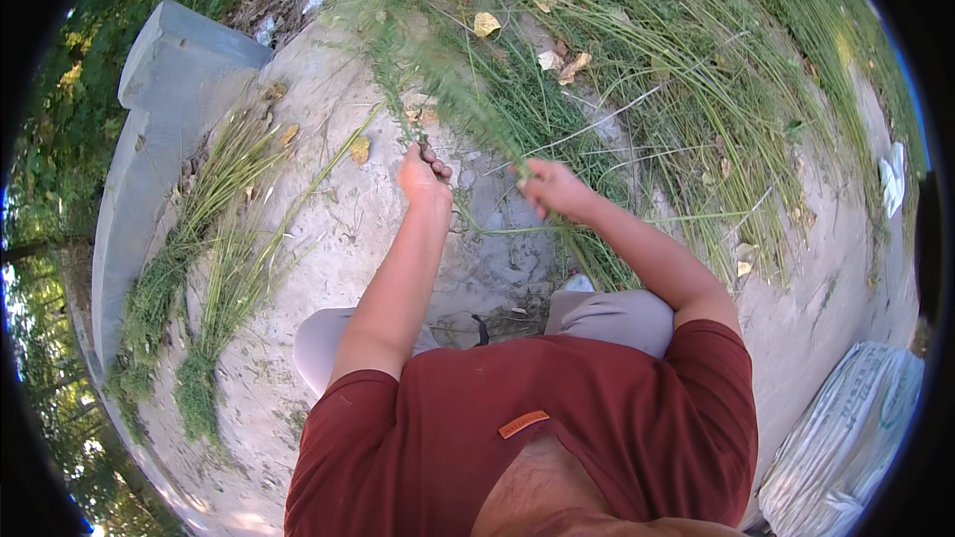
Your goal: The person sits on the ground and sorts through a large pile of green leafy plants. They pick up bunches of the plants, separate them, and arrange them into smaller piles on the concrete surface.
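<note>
My left hand (424, 173) is closed around thin green plant stalks (392, 82), whose leafy ends point away from me. To its right, my right hand (553, 188) grips another leafy green stalk (477, 108), blurred by motion and slanting up to the left. Under and past both hands lies a wide spread of cut long-stemmed plants (671, 89). Two smaller bundles of stalks (231, 186) rest on the ground at the left, their bushy ends towards the lower left.
A grey concrete block and low kerb (130, 164) border the left side. White stones (313, 2) lie beyond the block. Dry leaves (486, 24) are scattered over the plants. A white woven sack (843, 432) stands at the lower right, and a white scrap (891, 179) lies farther up.
</note>
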### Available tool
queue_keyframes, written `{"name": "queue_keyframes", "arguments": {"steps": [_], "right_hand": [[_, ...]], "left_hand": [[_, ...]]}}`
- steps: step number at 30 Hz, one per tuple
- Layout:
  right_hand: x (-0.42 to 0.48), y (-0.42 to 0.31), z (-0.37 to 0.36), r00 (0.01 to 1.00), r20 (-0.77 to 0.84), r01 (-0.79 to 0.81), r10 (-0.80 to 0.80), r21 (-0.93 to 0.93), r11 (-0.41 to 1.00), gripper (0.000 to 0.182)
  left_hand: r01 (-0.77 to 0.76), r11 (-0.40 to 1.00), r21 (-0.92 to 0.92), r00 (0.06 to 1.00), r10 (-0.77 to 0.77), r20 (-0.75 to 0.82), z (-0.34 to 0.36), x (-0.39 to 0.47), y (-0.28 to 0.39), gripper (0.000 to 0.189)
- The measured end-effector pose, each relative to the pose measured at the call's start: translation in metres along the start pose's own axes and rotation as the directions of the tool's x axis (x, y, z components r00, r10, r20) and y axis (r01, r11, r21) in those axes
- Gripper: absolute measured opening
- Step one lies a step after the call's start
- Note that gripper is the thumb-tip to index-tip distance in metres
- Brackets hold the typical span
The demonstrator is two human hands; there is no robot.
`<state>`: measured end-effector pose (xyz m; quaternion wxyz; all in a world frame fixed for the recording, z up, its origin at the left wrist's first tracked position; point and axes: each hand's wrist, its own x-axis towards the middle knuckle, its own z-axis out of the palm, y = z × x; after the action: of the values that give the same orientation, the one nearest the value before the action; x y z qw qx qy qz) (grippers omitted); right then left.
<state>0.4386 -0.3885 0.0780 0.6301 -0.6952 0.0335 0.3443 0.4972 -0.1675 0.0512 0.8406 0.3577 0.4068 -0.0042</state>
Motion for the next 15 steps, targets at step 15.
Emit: {"name": "queue_keyframes", "arguments": {"steps": [15], "right_hand": [[0.013,0.078,-0.088,0.937,-0.295,-0.193,-0.188,-0.884,0.425,0.032]], "left_hand": [[0.361,0.811,0.46,0.928,-0.36,-0.093,-0.045,0.026,-0.096,0.014]]}}
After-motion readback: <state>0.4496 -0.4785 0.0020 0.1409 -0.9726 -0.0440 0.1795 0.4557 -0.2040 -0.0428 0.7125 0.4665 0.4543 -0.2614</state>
